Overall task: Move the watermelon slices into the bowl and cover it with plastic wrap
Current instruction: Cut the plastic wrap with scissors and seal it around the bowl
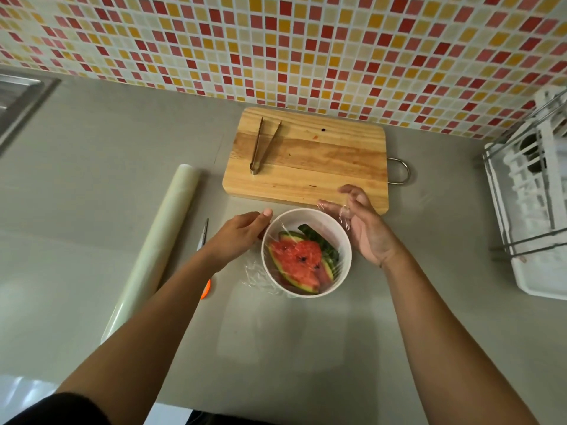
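Note:
A white bowl (pixel 310 217) stands on the grey counter in front of me, with watermelon slices (pixel 299 263) inside under a sheet of clear plastic wrap (pixel 256 276) that hangs crumpled over the bowl's left side. My left hand (pixel 242 233) rests against the bowl's left rim, fingers curled on the wrap there. At the bowl's right rim my right hand (pixel 363 223) is spread, palm toward the bowl, with a bit of wrap clinging near its fingers.
A wooden cutting board (pixel 310 167) with metal tongs (pixel 262 145) lies behind the bowl. The plastic wrap roll (pixel 156 243) lies to the left, scissors (pixel 203 237) beside it. A white dish rack (pixel 530 194) stands at the right, a sink (pixel 18 99) far left.

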`<action>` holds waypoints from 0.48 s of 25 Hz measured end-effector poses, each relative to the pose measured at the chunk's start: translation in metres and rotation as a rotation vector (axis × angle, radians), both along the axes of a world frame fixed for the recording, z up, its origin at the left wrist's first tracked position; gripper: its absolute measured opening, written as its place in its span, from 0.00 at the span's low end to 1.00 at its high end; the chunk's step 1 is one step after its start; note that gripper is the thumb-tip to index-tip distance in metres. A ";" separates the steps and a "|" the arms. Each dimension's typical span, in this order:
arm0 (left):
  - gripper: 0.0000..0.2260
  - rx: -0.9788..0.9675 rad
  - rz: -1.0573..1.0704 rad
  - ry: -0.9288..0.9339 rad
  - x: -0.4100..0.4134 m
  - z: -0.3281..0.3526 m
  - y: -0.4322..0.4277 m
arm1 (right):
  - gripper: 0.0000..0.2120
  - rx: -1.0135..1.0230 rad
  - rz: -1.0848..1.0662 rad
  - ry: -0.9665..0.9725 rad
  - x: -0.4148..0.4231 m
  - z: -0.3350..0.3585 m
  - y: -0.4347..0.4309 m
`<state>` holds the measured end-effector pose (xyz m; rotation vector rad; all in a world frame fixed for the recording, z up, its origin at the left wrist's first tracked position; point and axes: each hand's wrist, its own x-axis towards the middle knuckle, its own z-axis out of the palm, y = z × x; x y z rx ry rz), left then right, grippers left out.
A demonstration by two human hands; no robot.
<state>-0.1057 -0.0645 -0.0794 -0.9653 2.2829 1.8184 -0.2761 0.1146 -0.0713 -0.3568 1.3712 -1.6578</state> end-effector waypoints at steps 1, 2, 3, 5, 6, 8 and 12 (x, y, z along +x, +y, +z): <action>0.24 0.033 0.003 0.013 0.003 0.000 -0.001 | 0.09 0.015 0.043 -0.001 0.000 0.002 0.001; 0.23 0.050 0.003 0.025 0.006 -0.001 -0.001 | 0.11 0.047 0.072 -0.013 0.000 0.004 0.001; 0.21 0.050 0.002 0.034 0.008 -0.001 -0.001 | 0.13 0.084 0.096 -0.030 0.000 0.005 0.001; 0.15 0.061 0.022 0.065 0.010 -0.004 0.000 | 0.15 0.153 0.149 -0.049 0.000 0.006 0.000; 0.13 0.090 0.044 0.089 0.011 -0.005 0.000 | 0.15 0.172 0.166 -0.038 0.000 0.006 0.000; 0.11 0.177 0.092 0.130 0.011 -0.007 0.000 | 0.18 0.175 0.150 -0.002 0.004 0.004 -0.001; 0.11 0.252 0.074 0.136 0.006 -0.001 -0.007 | 0.23 0.152 0.004 -0.018 0.020 0.000 -0.001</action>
